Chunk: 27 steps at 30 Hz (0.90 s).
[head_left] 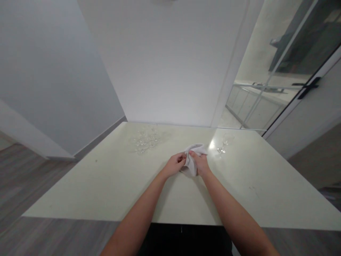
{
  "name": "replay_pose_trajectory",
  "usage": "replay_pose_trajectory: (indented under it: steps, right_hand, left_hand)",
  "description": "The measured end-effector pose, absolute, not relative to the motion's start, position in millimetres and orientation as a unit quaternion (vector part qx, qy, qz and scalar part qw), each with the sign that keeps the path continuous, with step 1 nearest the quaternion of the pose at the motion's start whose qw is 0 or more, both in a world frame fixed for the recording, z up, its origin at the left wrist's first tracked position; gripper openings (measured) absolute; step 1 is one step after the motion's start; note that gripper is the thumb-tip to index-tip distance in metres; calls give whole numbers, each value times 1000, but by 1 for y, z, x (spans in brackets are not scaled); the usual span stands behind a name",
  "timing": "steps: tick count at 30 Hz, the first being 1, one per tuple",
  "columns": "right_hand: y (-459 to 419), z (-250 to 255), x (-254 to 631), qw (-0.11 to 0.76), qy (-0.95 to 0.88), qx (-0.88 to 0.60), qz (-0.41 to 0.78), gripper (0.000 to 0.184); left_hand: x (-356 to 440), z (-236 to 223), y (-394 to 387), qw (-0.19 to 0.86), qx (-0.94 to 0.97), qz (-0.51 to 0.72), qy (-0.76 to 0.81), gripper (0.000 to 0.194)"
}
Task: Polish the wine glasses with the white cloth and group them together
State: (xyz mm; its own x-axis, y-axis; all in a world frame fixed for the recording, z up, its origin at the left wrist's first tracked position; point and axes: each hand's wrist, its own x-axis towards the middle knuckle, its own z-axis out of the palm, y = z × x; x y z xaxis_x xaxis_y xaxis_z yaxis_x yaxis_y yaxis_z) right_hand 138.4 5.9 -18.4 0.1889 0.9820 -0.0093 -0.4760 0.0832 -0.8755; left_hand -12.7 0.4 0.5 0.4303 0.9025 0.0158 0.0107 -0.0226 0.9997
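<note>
A crumpled white cloth (pixel 191 167) is bunched between my two hands above the middle of the table. My left hand (pixel 176 163) is closed at the cloth's left side, with the fingers curled in. On the right side my right hand (pixel 199 161) grips the cloth, its thumb pressed into the folds. Whether something is wrapped inside the cloth is hidden. To the right of my hands is a clear stemmed glass (pixel 221 150). Farther off on the left, several clear glasses (pixel 146 139) are clustered, hard to make out one by one.
The pale, glossy table (pixel 106 192) reaches back to a white panel (pixel 170 64). A grey wall (pixel 53 71) rises beyond its left side. At the right are a glass partition (pixel 255 96) and a door with a black handle (pixel 306 87). My body is at the front edge.
</note>
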Motion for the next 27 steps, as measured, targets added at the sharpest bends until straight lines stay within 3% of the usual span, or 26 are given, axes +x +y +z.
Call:
replay_pose_trajectory:
  steps: [3,5,10,13,18,23,27]
  right_hand:
    - [1,-18,146,617,-341,-328,629,42]
    - [-1,-16,148,590,-358,-307,656,44]
    - [3,-14,141,658,-315,-377,571,35]
    - [5,-14,141,675,-306,-395,543,34]
    - [2,-11,147,656,-328,-331,594,36]
    - [2,-1,146,641,-279,-256,668,51]
    - [8,-3,146,637,-308,-258,658,50]
  left_hand:
    - [-18,2,-4,717,553,263,333,43]
    - [-21,2,-4,747,541,233,307,44]
    - [-15,-2,3,603,600,361,383,44]
    - [-12,-2,2,629,593,322,387,45]
    - [-20,2,1,704,524,297,376,44]
    - [-22,1,9,618,551,371,421,46]
    - [-24,0,11,539,573,414,459,45]
